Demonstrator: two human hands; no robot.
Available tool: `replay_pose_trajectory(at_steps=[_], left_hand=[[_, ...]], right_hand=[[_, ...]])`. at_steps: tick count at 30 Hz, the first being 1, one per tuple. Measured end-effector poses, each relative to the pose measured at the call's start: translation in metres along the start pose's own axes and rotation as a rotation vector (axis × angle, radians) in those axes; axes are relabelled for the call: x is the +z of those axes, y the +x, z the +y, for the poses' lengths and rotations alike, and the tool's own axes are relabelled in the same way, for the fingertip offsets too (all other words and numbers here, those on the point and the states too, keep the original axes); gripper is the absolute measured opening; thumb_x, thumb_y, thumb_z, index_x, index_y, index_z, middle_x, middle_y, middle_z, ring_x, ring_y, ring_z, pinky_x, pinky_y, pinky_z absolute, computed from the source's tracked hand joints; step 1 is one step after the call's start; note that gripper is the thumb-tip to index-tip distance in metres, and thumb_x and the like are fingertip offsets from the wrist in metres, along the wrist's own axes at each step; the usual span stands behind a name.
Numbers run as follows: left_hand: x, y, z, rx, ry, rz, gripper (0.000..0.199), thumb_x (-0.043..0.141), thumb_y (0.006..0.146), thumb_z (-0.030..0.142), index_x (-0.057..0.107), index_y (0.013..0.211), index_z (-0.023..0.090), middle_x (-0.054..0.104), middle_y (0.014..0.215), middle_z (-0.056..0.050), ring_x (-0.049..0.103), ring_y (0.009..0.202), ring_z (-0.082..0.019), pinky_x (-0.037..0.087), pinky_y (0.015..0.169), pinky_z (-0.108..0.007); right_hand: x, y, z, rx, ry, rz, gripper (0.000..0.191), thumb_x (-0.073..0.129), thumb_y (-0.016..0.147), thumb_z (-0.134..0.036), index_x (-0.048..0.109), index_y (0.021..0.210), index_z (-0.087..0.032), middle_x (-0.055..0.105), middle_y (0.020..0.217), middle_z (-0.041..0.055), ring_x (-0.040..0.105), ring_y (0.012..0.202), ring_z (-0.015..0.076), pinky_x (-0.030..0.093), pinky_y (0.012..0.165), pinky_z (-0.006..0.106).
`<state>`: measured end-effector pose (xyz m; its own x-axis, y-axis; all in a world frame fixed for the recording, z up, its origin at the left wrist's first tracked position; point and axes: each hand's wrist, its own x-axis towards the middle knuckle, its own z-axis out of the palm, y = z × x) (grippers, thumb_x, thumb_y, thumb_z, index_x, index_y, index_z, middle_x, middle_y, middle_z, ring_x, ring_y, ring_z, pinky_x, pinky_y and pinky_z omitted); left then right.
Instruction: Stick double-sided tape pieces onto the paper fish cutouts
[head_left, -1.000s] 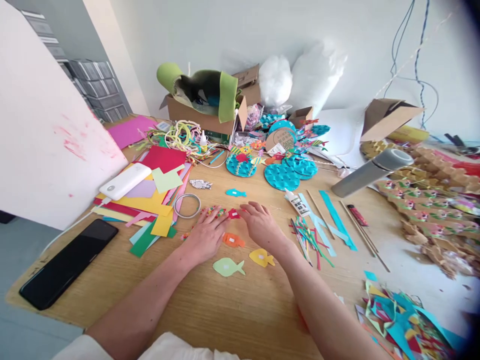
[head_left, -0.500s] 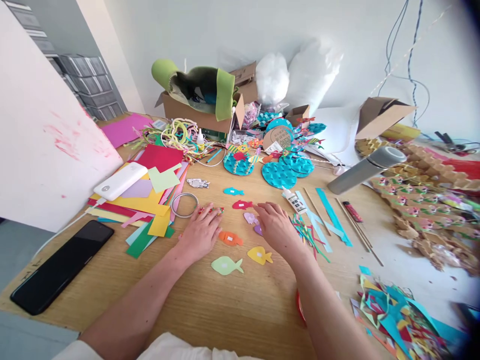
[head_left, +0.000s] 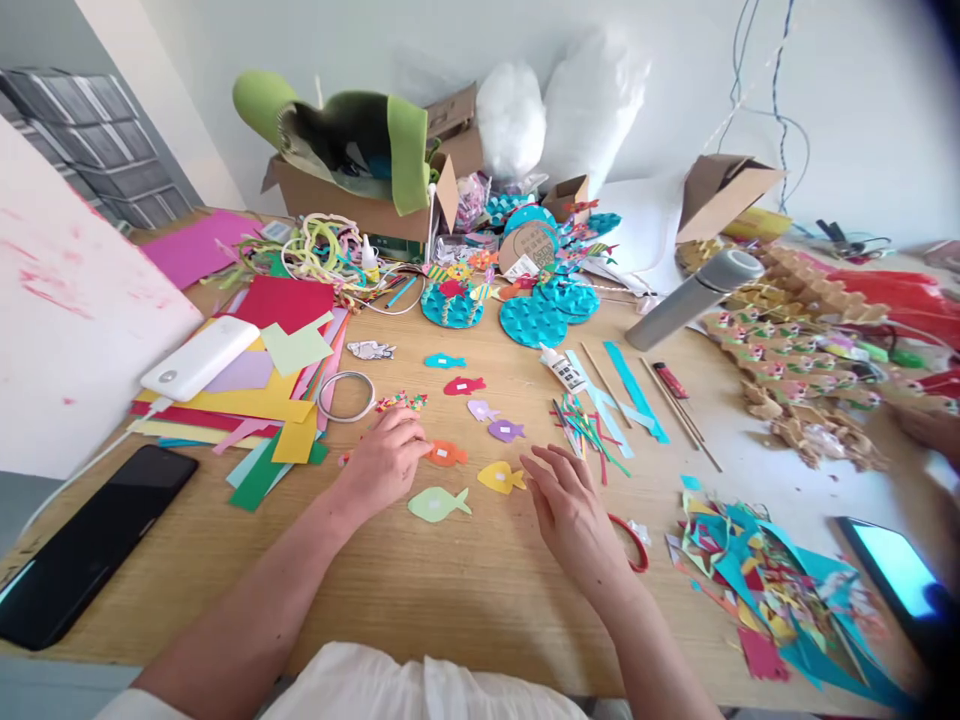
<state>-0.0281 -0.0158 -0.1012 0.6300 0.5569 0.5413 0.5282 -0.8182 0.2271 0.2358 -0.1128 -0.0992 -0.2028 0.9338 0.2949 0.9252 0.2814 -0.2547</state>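
My left hand (head_left: 386, 462) rests palm down, fingers loosely bent, its fingertips at the edge of an orange paper fish (head_left: 448, 454). Just beyond its fingers lies a small heap of red, yellow and green bits (head_left: 403, 401). Fingers stretched and slightly apart, my right hand (head_left: 571, 508) is beside the tail of a yellow paper fish (head_left: 500, 477). A light green fish (head_left: 437, 504) lies nearest me. Farther up are a dark purple fish (head_left: 507, 430), a lilac fish (head_left: 482, 410), a red fish (head_left: 465, 386) and a blue fish (head_left: 445, 361). Several carry small white squares.
Left are coloured paper sheets (head_left: 292, 300), a power bank (head_left: 201, 357), a phone (head_left: 97, 545) and a tape ring (head_left: 346, 396). Right are a glue bottle (head_left: 562, 368), paper strips (head_left: 589, 430), a grey flask (head_left: 694, 298) and paper scraps (head_left: 780, 590). Another person's hand (head_left: 926, 425) shows at the right edge.
My right hand has drawn back from the purple fish toward me, uncovering them. My left hand has shifted slightly, uncovering more of the coloured bits. The view has turned right.
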Motion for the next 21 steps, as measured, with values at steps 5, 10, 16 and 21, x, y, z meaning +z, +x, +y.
replay_pose_trajectory(at_steps=[5,10,16,21], left_hand=[[0.000,0.000,0.000,0.008,-0.032,-0.039,0.029,0.048,0.082,-0.001,0.071,0.084,0.016,0.066,0.080,-0.006,0.055,0.098,-0.023,0.052,0.090,-0.043],[0.001,0.000,0.002,0.001,-0.037,-0.045,0.031,0.047,0.080,-0.002,0.071,0.086,0.016,0.067,0.082,-0.006,0.055,0.099,-0.022,0.051,0.091,-0.043],[0.003,-0.001,0.003,-0.030,-0.047,-0.070,0.033,0.045,0.083,0.000,0.072,0.089,0.017,0.068,0.086,-0.006,0.054,0.103,-0.022,0.050,0.096,-0.045],[0.004,-0.002,0.002,-0.052,-0.068,-0.098,0.033,0.046,0.083,0.001,0.073,0.089,0.019,0.069,0.087,-0.006,0.055,0.104,-0.023,0.049,0.098,-0.046]], right_hand=[[-0.003,-0.011,-0.004,0.007,0.032,0.017,0.027,0.047,0.092,-0.012,0.062,0.115,-0.016,0.060,0.119,0.0133,0.047,0.117,0.0279,0.049,0.094,0.046],[-0.012,-0.019,0.010,0.054,0.026,0.075,0.021,0.051,0.093,-0.022,0.066,0.107,-0.018,0.067,0.101,0.0106,0.055,0.099,0.0256,0.052,0.083,0.043],[-0.016,-0.010,0.010,0.085,0.053,0.015,0.023,0.048,0.095,-0.023,0.070,0.100,-0.020,0.069,0.097,0.0099,0.057,0.094,0.0249,0.052,0.081,0.041],[-0.013,0.003,0.007,0.095,0.064,0.017,0.026,0.046,0.094,-0.023,0.070,0.102,-0.019,0.069,0.098,0.0102,0.057,0.093,0.0251,0.052,0.080,0.041]])
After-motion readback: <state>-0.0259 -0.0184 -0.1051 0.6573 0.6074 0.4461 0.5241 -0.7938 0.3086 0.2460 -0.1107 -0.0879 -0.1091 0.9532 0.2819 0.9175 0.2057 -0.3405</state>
